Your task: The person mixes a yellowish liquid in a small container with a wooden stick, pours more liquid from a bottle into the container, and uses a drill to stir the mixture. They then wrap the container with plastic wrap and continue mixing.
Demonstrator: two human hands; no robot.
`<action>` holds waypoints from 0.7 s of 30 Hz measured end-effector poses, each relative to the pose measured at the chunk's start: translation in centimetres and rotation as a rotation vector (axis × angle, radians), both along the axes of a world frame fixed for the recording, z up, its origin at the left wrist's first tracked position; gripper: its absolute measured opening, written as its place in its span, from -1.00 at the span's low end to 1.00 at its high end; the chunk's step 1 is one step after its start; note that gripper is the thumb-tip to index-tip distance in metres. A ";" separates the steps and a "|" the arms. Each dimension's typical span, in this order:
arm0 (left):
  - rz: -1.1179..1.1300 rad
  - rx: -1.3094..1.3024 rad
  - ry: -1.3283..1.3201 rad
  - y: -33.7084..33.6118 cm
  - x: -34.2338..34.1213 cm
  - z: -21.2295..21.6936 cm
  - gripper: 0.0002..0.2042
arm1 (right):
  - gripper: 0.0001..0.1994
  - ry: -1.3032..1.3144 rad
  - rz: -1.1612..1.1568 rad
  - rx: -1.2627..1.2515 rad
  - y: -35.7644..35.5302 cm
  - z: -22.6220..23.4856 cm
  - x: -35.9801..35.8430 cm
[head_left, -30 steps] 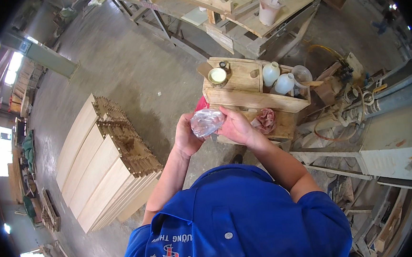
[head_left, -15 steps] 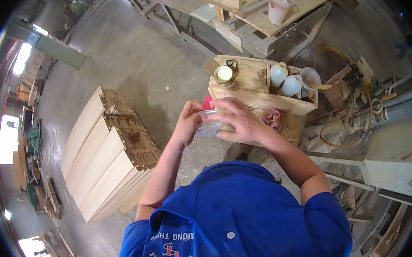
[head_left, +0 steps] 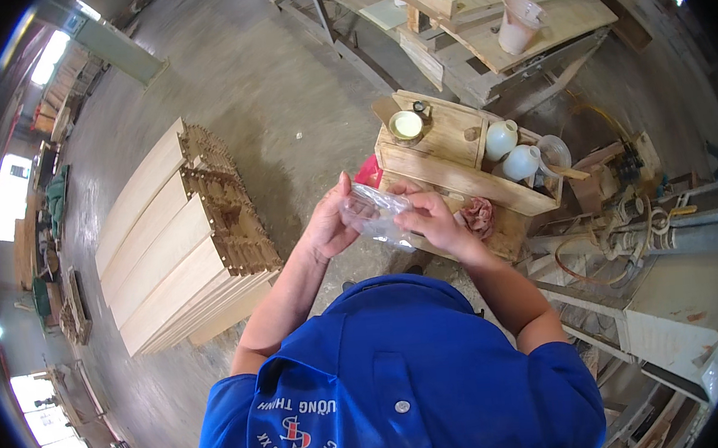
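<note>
A crumpled, see-through plastic bag (head_left: pixel 382 216) is stretched between my hands in front of my chest. My left hand (head_left: pixel 328 224) grips its left end, thumb up, with the fingers partly behind the film. At the other side my right hand (head_left: pixel 432 220) pinches the bag between thumb and fingers. Just beyond the bag, something pink-red (head_left: pixel 369 172) lies against the wooden box (head_left: pixel 430 169). A crumpled reddish rag (head_left: pixel 477 217) rests on the wooden board near my right hand.
Stacked curved wooden panels (head_left: pixel 169 245) stand on the floor at left. On the box sits a cup of pale liquid (head_left: pixel 406 126); white bottles (head_left: pixel 500 139) stand in its tray. A bench with a plastic bucket (head_left: pixel 520 25) is at the far right. Machinery and hoses (head_left: pixel 634 221) crowd the right.
The bag has been spread wider between my hands. My right hand has moved right and lower and now pinches it. The whole view has shifted slightly.
</note>
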State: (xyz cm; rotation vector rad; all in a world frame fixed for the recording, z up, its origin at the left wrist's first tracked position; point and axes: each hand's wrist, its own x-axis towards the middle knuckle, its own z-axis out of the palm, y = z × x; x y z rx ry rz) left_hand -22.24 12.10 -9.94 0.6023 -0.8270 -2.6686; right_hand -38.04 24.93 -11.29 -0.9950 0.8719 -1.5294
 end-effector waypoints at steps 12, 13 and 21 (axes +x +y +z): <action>-0.273 -0.626 -0.112 -1.1 -4.5 1.3 -0.73 | -0.60 -0.092 0.608 0.368 -0.7 3.8 -0.4; -0.132 -0.642 -0.202 -1.3 -4.4 1.6 -0.72 | -0.58 -0.055 0.551 0.348 -0.6 4.4 -0.9; -0.234 -0.265 -0.152 0.0 0.2 2.5 -0.57 | -0.70 0.010 0.102 0.363 -1.9 0.2 -0.7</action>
